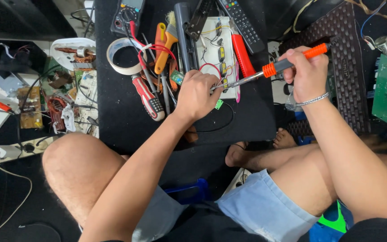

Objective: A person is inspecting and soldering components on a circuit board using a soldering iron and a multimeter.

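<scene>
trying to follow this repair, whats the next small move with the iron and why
Probably ease the soldering iron tip down onto the joint. The right hand aims it at the spot on the white board that the left hand pinches; contact itself is hidden.

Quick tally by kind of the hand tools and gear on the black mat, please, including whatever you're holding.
Orange-handled soldering iron, held in the right hand: 1
Red-and-grey-handled screwdriver: 1
Orange-handled paintbrush: 1
Roll of cream masking tape: 1
Black remote control: 1
Dark multimeter: 1
White circuit board, under the left hand: 1
Total: 7
</scene>
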